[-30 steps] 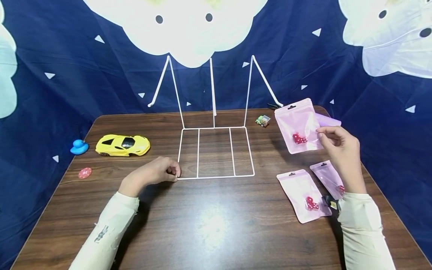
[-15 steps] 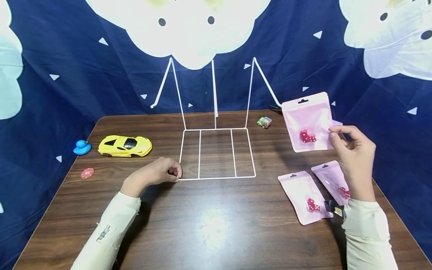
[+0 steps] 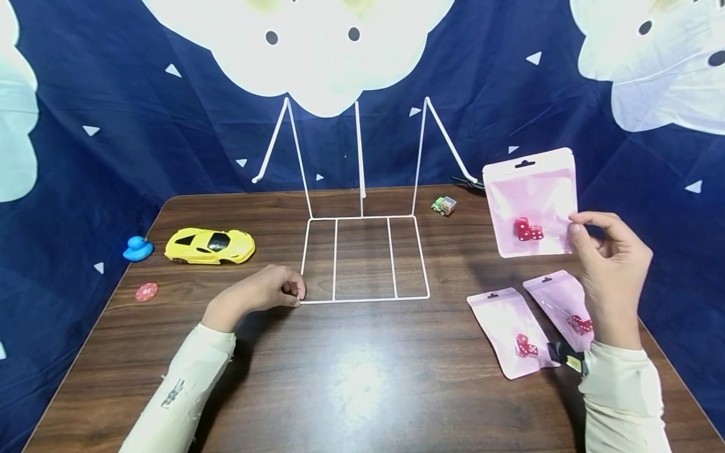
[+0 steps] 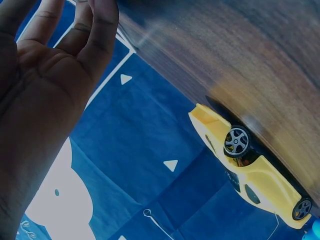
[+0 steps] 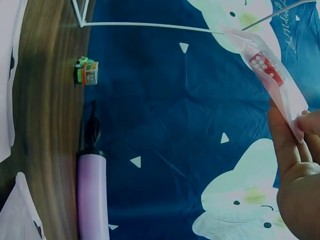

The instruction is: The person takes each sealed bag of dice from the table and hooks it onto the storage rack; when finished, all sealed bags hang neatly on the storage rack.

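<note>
In the head view the right hand (image 3: 614, 277) pinches the right edge of a pink zip bag (image 3: 529, 195) with red dice in it, raised beside the right hook of a white wire rack (image 3: 362, 299). The right wrist view shows the same bag (image 5: 280, 90) between thumb and fingers of the right hand (image 5: 300, 155). The left hand (image 3: 257, 292) pinches the rack's front left corner, its fingers curled; that contact is cut off in the left wrist view. Two more pink bags with dice, one (image 3: 510, 330) beside the other (image 3: 561, 305), lie on the table at right.
Left on the table are a yellow toy car (image 3: 209, 245), a blue duck (image 3: 138, 249) and a red chip (image 3: 146, 292). A small green toy truck (image 3: 444, 206) stands right of the rack. A purple cylinder (image 5: 92, 195) with a black end shows in the right wrist view.
The right hand has moved to the right with the bag, which now faces the head camera more squarely and covers the purple cylinder there. The left hand keeps its hold on the rack's corner.
</note>
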`<state>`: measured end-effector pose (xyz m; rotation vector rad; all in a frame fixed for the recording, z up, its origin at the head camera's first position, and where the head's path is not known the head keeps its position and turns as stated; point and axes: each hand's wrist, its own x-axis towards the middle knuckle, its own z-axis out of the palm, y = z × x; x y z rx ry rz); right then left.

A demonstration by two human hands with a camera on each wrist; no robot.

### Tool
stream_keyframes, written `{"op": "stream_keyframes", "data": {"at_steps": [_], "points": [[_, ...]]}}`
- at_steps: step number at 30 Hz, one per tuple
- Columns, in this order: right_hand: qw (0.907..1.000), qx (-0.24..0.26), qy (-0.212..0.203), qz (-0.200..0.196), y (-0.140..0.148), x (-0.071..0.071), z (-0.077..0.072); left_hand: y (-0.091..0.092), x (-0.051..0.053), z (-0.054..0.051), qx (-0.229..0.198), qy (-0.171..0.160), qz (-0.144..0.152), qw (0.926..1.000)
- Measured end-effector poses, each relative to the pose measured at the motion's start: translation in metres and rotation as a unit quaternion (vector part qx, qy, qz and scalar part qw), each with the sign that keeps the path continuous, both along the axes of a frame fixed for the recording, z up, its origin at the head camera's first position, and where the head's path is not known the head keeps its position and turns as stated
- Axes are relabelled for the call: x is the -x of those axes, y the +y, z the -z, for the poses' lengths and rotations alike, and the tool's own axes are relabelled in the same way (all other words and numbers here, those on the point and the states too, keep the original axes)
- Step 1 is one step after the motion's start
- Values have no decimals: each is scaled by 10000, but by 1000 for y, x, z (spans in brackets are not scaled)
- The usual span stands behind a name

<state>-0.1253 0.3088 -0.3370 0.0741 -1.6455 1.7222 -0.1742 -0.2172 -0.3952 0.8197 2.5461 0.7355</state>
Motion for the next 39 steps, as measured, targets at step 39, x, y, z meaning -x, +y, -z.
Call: {"op": "stream_keyframes", "data": {"at_steps": [39], "points": [[9581,2255,1721,-398,-38,-22,-15,-1,0,2,20,5,-5,10000]]}}
